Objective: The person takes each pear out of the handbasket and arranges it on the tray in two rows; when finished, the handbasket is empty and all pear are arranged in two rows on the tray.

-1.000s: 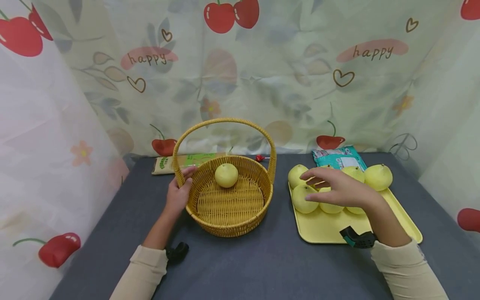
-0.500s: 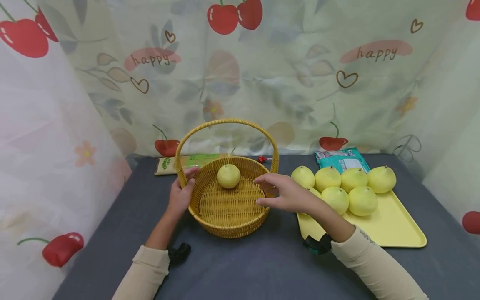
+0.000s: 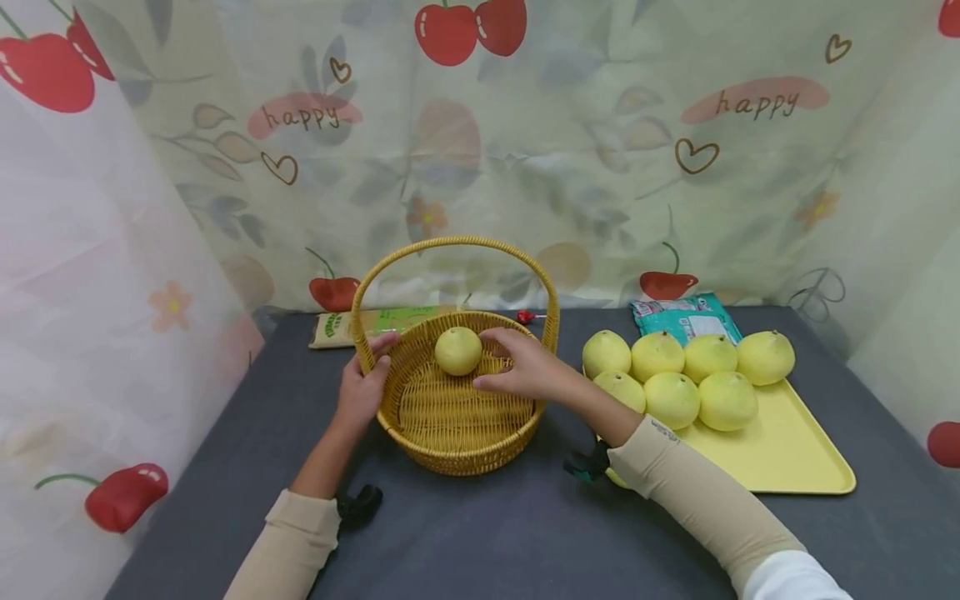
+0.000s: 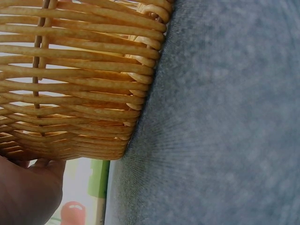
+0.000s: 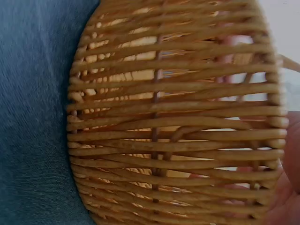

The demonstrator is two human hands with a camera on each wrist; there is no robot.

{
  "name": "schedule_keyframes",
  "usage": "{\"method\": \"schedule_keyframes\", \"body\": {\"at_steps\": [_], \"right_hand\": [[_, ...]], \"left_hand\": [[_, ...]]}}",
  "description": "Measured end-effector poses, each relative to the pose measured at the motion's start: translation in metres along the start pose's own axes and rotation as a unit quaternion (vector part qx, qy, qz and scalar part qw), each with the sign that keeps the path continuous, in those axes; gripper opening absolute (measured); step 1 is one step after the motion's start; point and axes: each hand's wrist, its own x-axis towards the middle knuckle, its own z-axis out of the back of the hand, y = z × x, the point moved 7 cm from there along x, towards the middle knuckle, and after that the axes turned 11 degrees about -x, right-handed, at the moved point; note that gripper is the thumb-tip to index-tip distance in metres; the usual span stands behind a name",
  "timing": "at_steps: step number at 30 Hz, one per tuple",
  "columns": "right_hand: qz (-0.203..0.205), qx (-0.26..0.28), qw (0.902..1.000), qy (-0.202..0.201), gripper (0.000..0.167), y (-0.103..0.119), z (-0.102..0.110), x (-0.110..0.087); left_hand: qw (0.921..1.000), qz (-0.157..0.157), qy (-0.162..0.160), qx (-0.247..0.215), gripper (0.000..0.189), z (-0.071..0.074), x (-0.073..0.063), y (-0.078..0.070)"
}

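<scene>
A round wicker basket (image 3: 461, 450) with a tall arched handle (image 3: 455, 242) stands on the dark cloth. Inside, towards its back, sits one pale yellow round fruit (image 3: 458, 351). My left hand (image 3: 363, 387) grips the basket's left side where the handle meets the rim; part of that hand (image 4: 29, 190) shows below the weave in the left wrist view. Over the basket's right half reaches my right hand (image 3: 525, 367), fingers and thumb parted, nothing between them, fingertips pointing at the fruit. In the right wrist view the basket wall (image 5: 178, 122) partly hides this hand.
At right, a yellow tray (image 3: 795, 454) bears several more pale yellow fruits (image 3: 671, 400) in two rows. Behind it lies a teal packet (image 3: 686, 318). A beige and green packet (image 3: 333, 330) and a small red item (image 3: 526, 317) lie behind the basket. A printed curtain (image 3: 510, 192) closes the back.
My right hand has moved left from above the tray's fruits to over the basket, its fingers still parted. The left hand keeps its hold on the basket. The view has shifted slightly.
</scene>
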Motion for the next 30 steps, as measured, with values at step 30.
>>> {"method": "schedule_keyframes", "body": {"at_steps": [30], "right_hand": [[-0.033,-0.066,0.9973,0.002,0.060,-0.015,-0.018,0.056]], "left_hand": [[0.9998,0.012,0.004,0.013,0.036,0.000,0.000,-0.001]]}}
